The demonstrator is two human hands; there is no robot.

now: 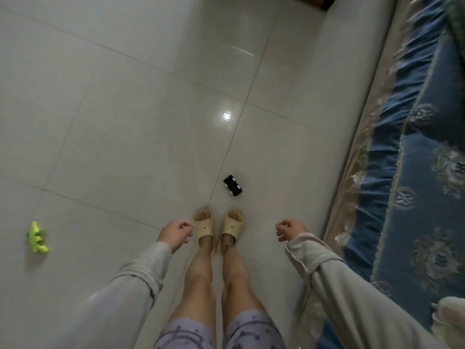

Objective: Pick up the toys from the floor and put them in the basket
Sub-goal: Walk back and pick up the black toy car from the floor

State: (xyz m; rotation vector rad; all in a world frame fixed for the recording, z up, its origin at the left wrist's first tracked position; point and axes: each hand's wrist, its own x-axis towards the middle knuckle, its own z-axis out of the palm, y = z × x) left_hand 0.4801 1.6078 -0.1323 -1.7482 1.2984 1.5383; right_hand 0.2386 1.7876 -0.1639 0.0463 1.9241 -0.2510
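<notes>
A small black toy car lies upside down on the pale tiled floor, its white wheels up, just ahead of my slippered feet. A bright green toy dinosaur lies on the floor far to the left. My left hand hangs beside my left foot with its fingers loosely curled and holds nothing. My right hand hangs to the right of my feet, fingers curled in, also with nothing in it. No basket is in view.
A bed with a blue patterned cover and lace trim runs along the right side. A pale plush thing lies on it at the bottom right. A dark wooden piece shows at the top edge. A lamp's reflection shines on the tiles.
</notes>
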